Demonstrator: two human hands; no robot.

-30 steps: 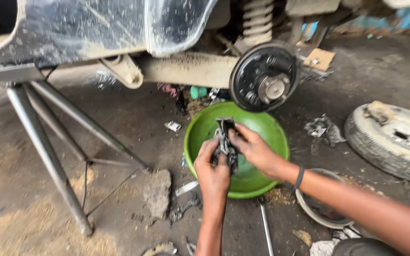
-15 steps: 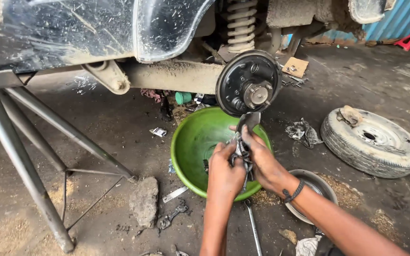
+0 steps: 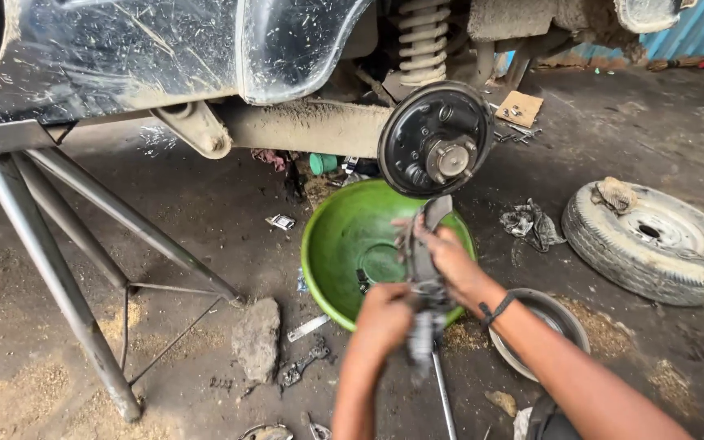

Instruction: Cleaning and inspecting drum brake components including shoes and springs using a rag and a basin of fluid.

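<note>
Both your left hand and right hand are closed around a curved, grimy metal part above the green bowl.

Packages on the workshop floor

You have a flat brown cardboard piece with small metal parts on it in the upper right of centre, and a small crumpled white-and-dark packet lying left of centre; no labels, signs or screens show.
</note>
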